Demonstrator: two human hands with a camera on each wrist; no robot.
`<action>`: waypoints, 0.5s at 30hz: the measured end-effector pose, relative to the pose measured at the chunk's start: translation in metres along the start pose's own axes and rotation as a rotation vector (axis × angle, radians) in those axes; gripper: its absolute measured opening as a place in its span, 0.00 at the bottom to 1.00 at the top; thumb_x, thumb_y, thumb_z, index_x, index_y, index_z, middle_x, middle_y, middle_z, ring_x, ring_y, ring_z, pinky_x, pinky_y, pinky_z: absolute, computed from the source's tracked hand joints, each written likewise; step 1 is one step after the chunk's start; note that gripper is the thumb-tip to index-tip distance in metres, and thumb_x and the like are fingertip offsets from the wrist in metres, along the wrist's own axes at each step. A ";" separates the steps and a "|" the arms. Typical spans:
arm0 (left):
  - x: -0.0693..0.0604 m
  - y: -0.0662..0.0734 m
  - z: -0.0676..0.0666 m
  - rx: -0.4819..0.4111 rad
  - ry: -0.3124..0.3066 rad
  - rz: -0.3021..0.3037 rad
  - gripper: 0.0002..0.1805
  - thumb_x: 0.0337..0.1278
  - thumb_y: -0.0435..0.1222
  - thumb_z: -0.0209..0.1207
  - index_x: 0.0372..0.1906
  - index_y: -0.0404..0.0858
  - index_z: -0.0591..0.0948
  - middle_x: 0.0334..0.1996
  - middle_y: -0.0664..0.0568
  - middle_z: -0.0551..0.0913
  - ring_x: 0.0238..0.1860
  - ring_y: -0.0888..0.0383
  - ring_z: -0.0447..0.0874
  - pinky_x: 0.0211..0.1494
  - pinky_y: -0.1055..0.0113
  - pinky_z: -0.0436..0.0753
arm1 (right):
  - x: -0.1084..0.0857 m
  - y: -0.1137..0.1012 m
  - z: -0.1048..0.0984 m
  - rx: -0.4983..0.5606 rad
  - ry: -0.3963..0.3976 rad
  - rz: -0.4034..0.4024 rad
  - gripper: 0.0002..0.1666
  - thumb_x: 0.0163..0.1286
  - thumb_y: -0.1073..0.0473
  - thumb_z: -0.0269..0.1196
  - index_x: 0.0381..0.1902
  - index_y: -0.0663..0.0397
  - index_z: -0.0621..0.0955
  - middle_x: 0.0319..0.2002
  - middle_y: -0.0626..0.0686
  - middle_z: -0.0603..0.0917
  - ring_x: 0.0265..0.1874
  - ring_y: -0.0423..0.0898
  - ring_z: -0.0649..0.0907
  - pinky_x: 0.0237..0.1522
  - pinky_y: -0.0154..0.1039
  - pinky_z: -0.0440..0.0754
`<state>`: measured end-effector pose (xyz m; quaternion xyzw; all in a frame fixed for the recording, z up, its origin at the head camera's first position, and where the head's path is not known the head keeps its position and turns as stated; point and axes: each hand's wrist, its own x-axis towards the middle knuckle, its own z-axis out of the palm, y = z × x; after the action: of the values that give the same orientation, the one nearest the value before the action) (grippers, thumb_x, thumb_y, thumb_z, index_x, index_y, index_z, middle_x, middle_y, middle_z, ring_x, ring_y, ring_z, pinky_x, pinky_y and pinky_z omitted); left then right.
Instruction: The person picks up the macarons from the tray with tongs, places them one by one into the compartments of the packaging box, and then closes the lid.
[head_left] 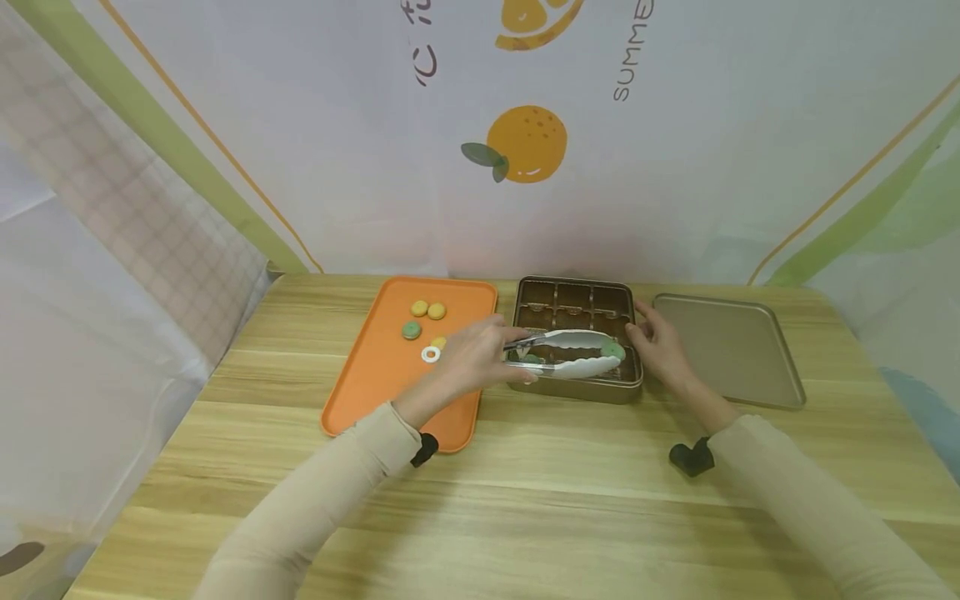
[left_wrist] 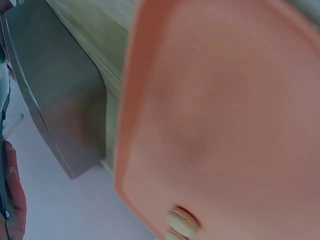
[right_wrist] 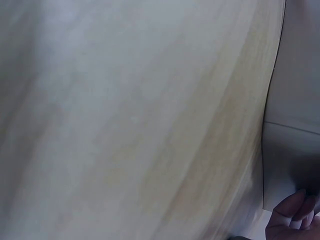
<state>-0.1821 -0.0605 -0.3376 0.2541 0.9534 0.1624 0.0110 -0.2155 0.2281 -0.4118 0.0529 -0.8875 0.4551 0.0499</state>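
My left hand [head_left: 474, 354] grips metal tongs [head_left: 573, 340] with white scalloped tips. Between those tips sits a green macaron [head_left: 612, 351], held over the front right of a brown divided box [head_left: 577, 388]. Another green piece [head_left: 532, 359] shows in the box's front left, partly covered by the tongs. At the box's right wall, my right hand [head_left: 660, 348] holds the edge, thumb at the rim and fingers along the outside. In the right wrist view, curled fingertips [right_wrist: 292, 207] touch the box's side [right_wrist: 287, 160].
An orange tray [head_left: 375, 392] lies left of the box, bearing yellow macarons [head_left: 428, 310] and a green macaron [head_left: 411, 330]. A white ring [head_left: 431, 354] shows beside my left hand; I cannot tell whether it belongs to the tongs. Right of the box lies a flat metal lid [head_left: 738, 350].
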 end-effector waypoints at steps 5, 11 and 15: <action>0.008 0.012 0.000 0.020 -0.039 -0.018 0.35 0.40 0.55 0.70 0.59 0.50 0.78 0.36 0.55 0.77 0.24 0.62 0.63 0.21 0.72 0.60 | 0.001 0.000 0.001 0.002 0.009 0.000 0.30 0.73 0.61 0.49 0.68 0.69 0.60 0.38 0.68 0.79 0.37 0.47 0.77 0.39 0.31 0.72; 0.015 0.021 -0.003 0.046 -0.081 -0.041 0.34 0.43 0.57 0.67 0.58 0.50 0.79 0.40 0.57 0.78 0.25 0.61 0.66 0.21 0.72 0.60 | 0.001 0.002 0.002 -0.001 0.010 -0.009 0.30 0.73 0.60 0.49 0.68 0.69 0.60 0.36 0.66 0.79 0.35 0.44 0.76 0.39 0.31 0.72; 0.020 0.027 -0.004 0.072 -0.098 -0.046 0.34 0.42 0.58 0.67 0.58 0.50 0.79 0.40 0.58 0.77 0.25 0.61 0.66 0.21 0.71 0.62 | 0.001 0.003 0.001 0.004 0.010 -0.012 0.30 0.73 0.60 0.50 0.68 0.69 0.60 0.35 0.64 0.78 0.33 0.42 0.74 0.37 0.29 0.71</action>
<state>-0.1869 -0.0303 -0.3244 0.2402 0.9624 0.1154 0.0521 -0.2171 0.2287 -0.4145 0.0559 -0.8860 0.4568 0.0569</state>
